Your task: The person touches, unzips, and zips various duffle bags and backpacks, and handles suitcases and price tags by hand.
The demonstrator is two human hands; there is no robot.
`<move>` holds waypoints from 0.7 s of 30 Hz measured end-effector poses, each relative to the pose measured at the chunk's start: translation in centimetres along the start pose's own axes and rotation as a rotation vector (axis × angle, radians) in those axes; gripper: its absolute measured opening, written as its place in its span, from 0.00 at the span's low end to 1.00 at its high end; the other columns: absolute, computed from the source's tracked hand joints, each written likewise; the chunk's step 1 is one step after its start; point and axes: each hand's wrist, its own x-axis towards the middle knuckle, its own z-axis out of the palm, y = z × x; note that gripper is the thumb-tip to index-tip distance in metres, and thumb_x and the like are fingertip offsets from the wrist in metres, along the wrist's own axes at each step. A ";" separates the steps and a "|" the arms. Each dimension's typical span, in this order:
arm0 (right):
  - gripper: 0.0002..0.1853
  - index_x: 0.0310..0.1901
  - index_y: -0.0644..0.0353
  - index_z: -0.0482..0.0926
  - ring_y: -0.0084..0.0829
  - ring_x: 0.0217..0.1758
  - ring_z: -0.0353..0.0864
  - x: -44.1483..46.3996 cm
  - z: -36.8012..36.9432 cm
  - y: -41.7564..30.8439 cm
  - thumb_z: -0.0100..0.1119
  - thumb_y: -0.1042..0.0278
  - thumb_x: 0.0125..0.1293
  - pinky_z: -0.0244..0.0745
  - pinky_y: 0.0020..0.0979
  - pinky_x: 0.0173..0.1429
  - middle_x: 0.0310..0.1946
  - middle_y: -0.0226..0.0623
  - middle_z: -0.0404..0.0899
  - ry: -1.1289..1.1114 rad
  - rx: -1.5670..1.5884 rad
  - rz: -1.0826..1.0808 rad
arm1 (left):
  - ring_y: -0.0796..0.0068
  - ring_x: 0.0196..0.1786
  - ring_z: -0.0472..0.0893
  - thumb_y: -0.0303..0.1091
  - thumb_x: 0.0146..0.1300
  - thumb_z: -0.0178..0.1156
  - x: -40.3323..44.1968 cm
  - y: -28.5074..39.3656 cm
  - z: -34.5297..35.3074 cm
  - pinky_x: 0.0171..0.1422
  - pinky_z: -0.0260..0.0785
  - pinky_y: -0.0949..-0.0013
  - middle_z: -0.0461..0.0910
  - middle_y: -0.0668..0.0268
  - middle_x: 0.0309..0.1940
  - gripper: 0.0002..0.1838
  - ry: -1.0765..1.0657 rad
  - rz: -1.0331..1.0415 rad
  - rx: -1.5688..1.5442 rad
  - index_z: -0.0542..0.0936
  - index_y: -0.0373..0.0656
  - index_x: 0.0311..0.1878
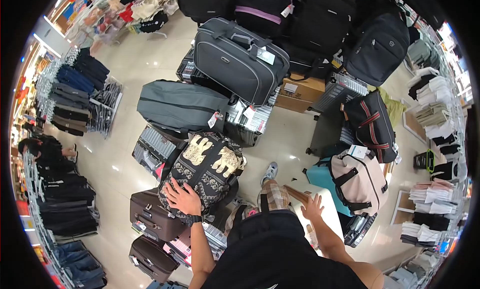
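My left hand, with a watch at its wrist, lies with fingers spread on a black patterned travel bag that carries gold elephant figures. That bag rests on top of luggage to my left. On the other side, my right hand is open, its fingers apart, over a cream suitcase beside my leg. A brown strip shows close to the fingertips. Whether this hand touches the suitcase, I cannot tell.
Dark suitcases stand at left. Ahead are a dark green bag, a grey travel bag and black backpacks. A pink bag sits on a teal suitcase at right. Clothes racks line the shiny floor.
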 end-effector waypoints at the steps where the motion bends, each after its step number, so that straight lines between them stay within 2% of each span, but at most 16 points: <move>1: 0.44 0.85 0.51 0.57 0.56 0.92 0.26 -0.3 0.7 0.4 0.59 0.40 0.75 0.45 0.72 0.85 0.90 0.50 0.33 -0.001 0.014 0.000 | 0.54 0.88 0.56 0.47 0.82 0.51 0.0 0.1 0.0 0.83 0.49 0.36 0.61 0.58 0.85 0.31 -0.002 -0.002 -0.002 0.66 0.51 0.83; 3: 0.48 0.87 0.45 0.53 0.61 0.91 0.15 0.1 1.8 0.7 0.61 0.37 0.73 0.37 0.77 0.84 0.90 0.50 0.27 0.052 0.097 -0.086 | 0.55 0.88 0.56 0.47 0.82 0.52 -0.1 0.2 -0.1 0.83 0.49 0.36 0.61 0.58 0.85 0.31 0.001 -0.002 0.003 0.66 0.51 0.83; 4: 0.48 0.87 0.45 0.53 0.61 0.91 0.15 0.1 1.7 0.4 0.61 0.37 0.73 0.37 0.77 0.84 0.90 0.50 0.27 0.050 0.117 -0.086 | 0.54 0.88 0.56 0.47 0.81 0.52 -0.2 0.2 0.1 0.83 0.49 0.36 0.62 0.57 0.84 0.31 0.020 0.001 0.010 0.66 0.51 0.83; 7: 0.53 0.88 0.35 0.49 0.74 0.86 0.07 0.4 1.5 0.4 0.65 0.32 0.67 0.26 0.82 0.82 0.90 0.50 0.20 -0.047 -0.005 -0.162 | 0.53 0.87 0.57 0.47 0.82 0.51 -0.4 0.3 0.2 0.83 0.50 0.36 0.62 0.56 0.84 0.31 0.017 -0.005 0.021 0.66 0.52 0.83; 10: 0.54 0.88 0.33 0.50 0.76 0.85 0.06 1.0 2.6 1.1 0.66 0.34 0.65 0.24 0.84 0.80 0.89 0.52 0.17 -0.036 0.027 -0.189 | 0.53 0.88 0.56 0.46 0.83 0.50 -0.4 0.1 0.5 0.84 0.49 0.37 0.61 0.56 0.85 0.30 0.002 -0.003 0.039 0.66 0.52 0.84; 11: 0.54 0.88 0.33 0.51 0.80 0.84 0.05 2.5 5.1 1.8 0.67 0.36 0.63 0.22 0.86 0.78 0.88 0.55 0.14 0.008 0.010 -0.207 | 0.53 0.88 0.56 0.46 0.83 0.49 -0.3 0.4 0.2 0.84 0.50 0.37 0.60 0.56 0.85 0.30 -0.010 -0.005 0.053 0.65 0.52 0.84; 14: 0.53 0.87 0.34 0.54 0.83 0.83 0.06 2.9 5.8 2.3 0.66 0.35 0.62 0.20 0.89 0.76 0.88 0.57 0.15 -0.046 -0.010 -0.221 | 0.51 0.87 0.57 0.44 0.80 0.51 0.2 0.9 0.2 0.82 0.53 0.38 0.59 0.55 0.85 0.32 -0.056 -0.046 0.061 0.64 0.51 0.84; 16: 0.53 0.86 0.36 0.59 0.85 0.83 0.08 3.8 8.2 2.7 0.65 0.31 0.61 0.20 0.93 0.72 0.88 0.58 0.17 0.091 -0.017 -0.247 | 0.48 0.85 0.59 0.34 0.75 0.54 0.8 2.2 0.5 0.80 0.55 0.37 0.61 0.53 0.83 0.34 -0.015 -0.074 -0.005 0.64 0.47 0.83; 18: 0.53 0.87 0.36 0.58 0.84 0.83 0.10 3.2 7.4 2.9 0.65 0.31 0.61 0.23 0.93 0.73 0.88 0.57 0.17 0.143 0.144 -0.300 | 0.44 0.83 0.62 0.30 0.70 0.56 1.4 6.7 -1.6 0.79 0.56 0.37 0.63 0.49 0.81 0.35 0.063 0.052 -0.073 0.65 0.43 0.82; 19: 0.53 0.87 0.36 0.58 0.84 0.83 0.10 3.4 7.9 2.9 0.65 0.31 0.61 0.23 0.93 0.73 0.88 0.57 0.17 0.143 0.151 -0.297 | 0.40 0.79 0.66 0.27 0.67 0.57 2.0 9.4 -2.4 0.79 0.58 0.38 0.65 0.43 0.79 0.36 0.098 0.154 -0.159 0.67 0.39 0.80; 21: 0.51 0.88 0.37 0.55 0.84 0.84 0.12 4.3 10.0 3.0 0.62 0.34 0.65 0.25 0.92 0.74 0.89 0.56 0.21 0.461 -0.201 -0.286 | 0.38 0.76 0.68 0.25 0.65 0.58 2.6 16.5 -3.4 0.79 0.59 0.40 0.68 0.41 0.76 0.34 0.137 0.316 -0.327 0.69 0.35 0.77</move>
